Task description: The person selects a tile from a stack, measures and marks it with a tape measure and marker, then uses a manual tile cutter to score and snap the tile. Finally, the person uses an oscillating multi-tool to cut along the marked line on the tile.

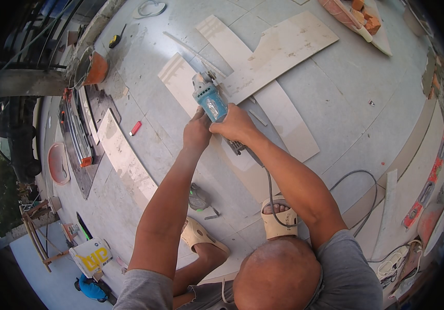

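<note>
A blue angle grinder [213,104] is held in both hands, its metal head and disc guard [204,79] pointing away from me. My right hand [235,125] wraps around the rear of its body, where the cord leaves. On the other side, my left hand [197,131] is closed against the body; its fingertips are partly hidden. The grinder's head is beside the left edge of a large notched tile [289,49], which rests across narrower tile strips [289,116]. I cannot tell whether the disc touches the tile.
A tile cutter [74,126], an orange bucket [96,68] and a tape measure [114,41] lie to the left. Near my sandals [278,222] runs the black cord [270,181]. A red spirit level [428,181] is at right, with brick pieces [371,25] at far right.
</note>
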A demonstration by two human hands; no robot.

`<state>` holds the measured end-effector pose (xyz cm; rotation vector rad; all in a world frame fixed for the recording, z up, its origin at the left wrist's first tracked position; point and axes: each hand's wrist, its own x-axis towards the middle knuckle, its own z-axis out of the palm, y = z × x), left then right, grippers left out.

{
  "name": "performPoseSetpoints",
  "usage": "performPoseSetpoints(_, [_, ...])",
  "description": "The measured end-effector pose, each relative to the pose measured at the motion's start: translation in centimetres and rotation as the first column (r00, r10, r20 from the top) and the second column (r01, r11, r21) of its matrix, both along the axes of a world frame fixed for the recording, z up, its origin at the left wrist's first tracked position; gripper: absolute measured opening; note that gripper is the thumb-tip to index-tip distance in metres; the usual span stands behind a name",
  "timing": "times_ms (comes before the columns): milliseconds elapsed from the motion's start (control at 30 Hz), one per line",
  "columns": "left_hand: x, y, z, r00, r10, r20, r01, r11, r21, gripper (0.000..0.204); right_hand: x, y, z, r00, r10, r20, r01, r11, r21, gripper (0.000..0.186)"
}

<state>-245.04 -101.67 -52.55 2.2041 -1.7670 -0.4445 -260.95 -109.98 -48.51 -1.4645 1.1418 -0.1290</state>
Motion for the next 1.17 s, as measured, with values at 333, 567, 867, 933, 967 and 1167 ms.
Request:
performPoseSetpoints(333, [-0.1, -0.1, 0.7, 0.999, -0.047, 0.005, 0.047, 0.999, -0.013, 0.029, -0.5, 0.4, -0.3, 1.000, -0.005, 0.029, 0.005, 1.000, -0.006, 0.073])
performPoseSetpoints(567, [-0.1, -0.1, 0.6, 1.000, 0.000, -0.027, 0.001, 1.000, 0.026, 0.026, -0.9, 0.6, -0.1, 1.000, 0.004, 0.012, -0.005, 1.000, 0.015, 0.074])
performPoseSetpoints(867, [-0.5, -0.2, 1.1, 0.999, -0.019, -0.033, 0.017, 0.998, -0.054, 0.020, -1.5, 0.9, 0.4, 1.000, 0.020, -0.010, -0.020, 1.000, 0.008, 0.076])
performPoseSetpoints(933, [-0.3, -0.2, 1.0, 0.998, -0.059, 0.002, 0.059, 0.998, -0.017, 0.026, -1.8, 1.0, 0.6, 0.999, 0.028, -0.017, -0.027, 0.999, 0.021, 0.076])
performPoseSetpoints(967, [-0.2, -0.2, 1.0, 0.997, -0.080, 0.020, 0.080, 0.997, 0.002, 0.029, -1.9, 1.1, 0.6, 0.999, 0.032, -0.020, -0.031, 0.999, 0.028, 0.076])
performPoseSetpoints(1167, [-0.1, -0.2, 0.9, 0.999, -0.038, -0.005, 0.038, 0.996, 0.075, 0.034, -2.3, 1.3, 0.7, 0.999, 0.039, -0.022, -0.038, 0.999, 0.033, 0.079])
